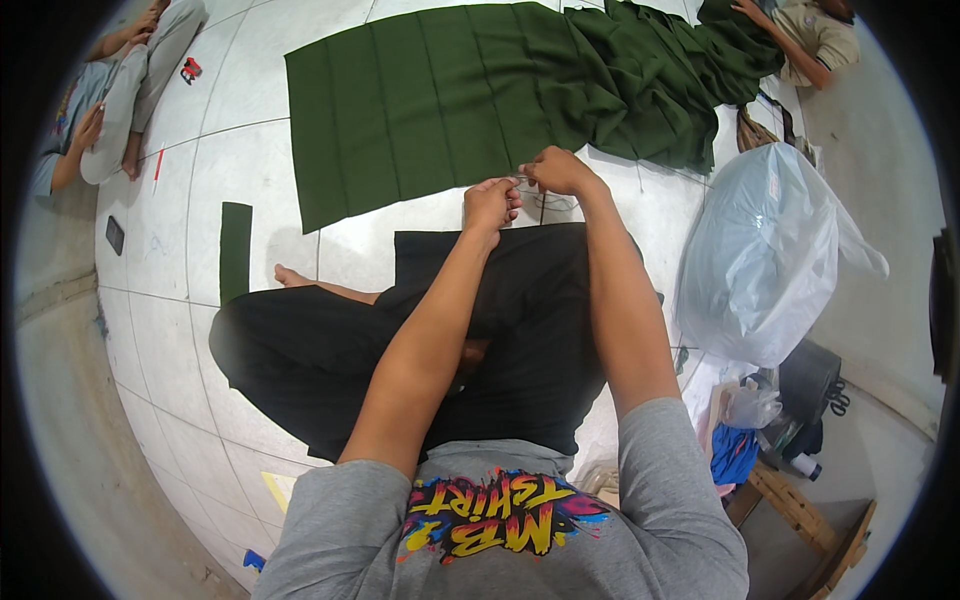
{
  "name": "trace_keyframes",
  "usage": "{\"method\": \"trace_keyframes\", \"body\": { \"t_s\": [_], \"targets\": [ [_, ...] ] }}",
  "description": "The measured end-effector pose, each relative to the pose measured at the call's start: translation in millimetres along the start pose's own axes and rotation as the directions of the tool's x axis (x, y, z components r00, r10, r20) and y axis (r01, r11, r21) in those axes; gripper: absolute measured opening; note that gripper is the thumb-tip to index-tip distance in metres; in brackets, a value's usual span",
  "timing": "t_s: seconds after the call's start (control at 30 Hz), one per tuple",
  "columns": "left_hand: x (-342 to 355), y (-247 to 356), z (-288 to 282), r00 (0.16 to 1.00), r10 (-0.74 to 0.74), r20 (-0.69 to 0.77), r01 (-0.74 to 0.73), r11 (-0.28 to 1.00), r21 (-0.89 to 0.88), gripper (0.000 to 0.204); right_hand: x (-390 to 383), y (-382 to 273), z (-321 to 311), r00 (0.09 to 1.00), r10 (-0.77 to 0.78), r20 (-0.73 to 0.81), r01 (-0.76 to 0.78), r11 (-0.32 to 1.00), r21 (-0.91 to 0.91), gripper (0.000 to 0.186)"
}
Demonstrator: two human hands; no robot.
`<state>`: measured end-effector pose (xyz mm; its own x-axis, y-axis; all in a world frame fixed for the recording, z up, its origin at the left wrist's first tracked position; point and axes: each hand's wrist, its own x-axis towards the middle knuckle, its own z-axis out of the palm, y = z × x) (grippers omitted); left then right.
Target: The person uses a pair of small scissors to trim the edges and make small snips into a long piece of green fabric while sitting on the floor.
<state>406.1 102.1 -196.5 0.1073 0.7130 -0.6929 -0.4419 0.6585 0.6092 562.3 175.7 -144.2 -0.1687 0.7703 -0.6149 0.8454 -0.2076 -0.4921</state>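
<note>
Both my hands meet over the near edge of a large dark green cloth (420, 110) spread on the floor. My left hand (490, 207) is closed, its thumb and fingers pinched on something too small to make out. Just right of it, my right hand (560, 172) pinches at the same spot, its fingertips almost touching the left ones. Whatever lies between the fingertips is thin and tiny. A thin dark thread (560, 206) curls below my right hand, over the white tiles. Faint parallel lines cross the cloth, and its right part is bunched up.
A person (815, 40) at the top right touches the bunched cloth; another person (75, 125) sits at the left. A large plastic bag (755, 255) stands on my right. A green strip (236, 250), a phone (115, 235) and a red pen-like stick (159, 164) lie at the left.
</note>
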Motion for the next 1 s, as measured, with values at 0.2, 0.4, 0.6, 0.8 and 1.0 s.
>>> {"method": "trace_keyframes", "body": {
  "t_s": [0.2, 0.4, 0.6, 0.8, 1.0],
  "targets": [
    [1.4, -1.6, 0.3, 1.0, 0.001, 0.014, -0.001, 1.0, 0.014, 0.012, 3.0, 2.1, 3.8, 0.999, -0.034, -0.021, 0.033, 0.998, -0.044, 0.043],
    [-1.3, -1.4, 2.1, 1.0, -0.01, 0.006, 0.01, 0.999, 0.038, 0.012, 4.0, 2.0, 1.6, 0.999, -0.035, -0.042, 0.037, 0.997, 0.061, 0.043],
    [-35.9, 28.8, -17.0, 0.918, 0.177, 0.354, -0.384, 0.181, 0.905, 0.033, -12.7, 6.0, -8.7, 0.982, -0.041, -0.185, 0.024, 0.995, -0.095, 0.042],
    [-46.3, 112.7, -107.9, 0.845, 0.506, 0.174, -0.034, -0.275, 0.961, 0.096, -23.0, 19.3, -30.1, 0.981, -0.154, -0.116, 0.142, 0.984, -0.106, 0.036],
    [-59.8, 116.8, -178.5, 0.977, 0.144, -0.157, 0.194, -0.302, 0.933, 0.12, -55.4, 131.5, -25.0, 0.898, -0.251, -0.362, 0.159, 0.951, -0.264, 0.049]
  ]
}}
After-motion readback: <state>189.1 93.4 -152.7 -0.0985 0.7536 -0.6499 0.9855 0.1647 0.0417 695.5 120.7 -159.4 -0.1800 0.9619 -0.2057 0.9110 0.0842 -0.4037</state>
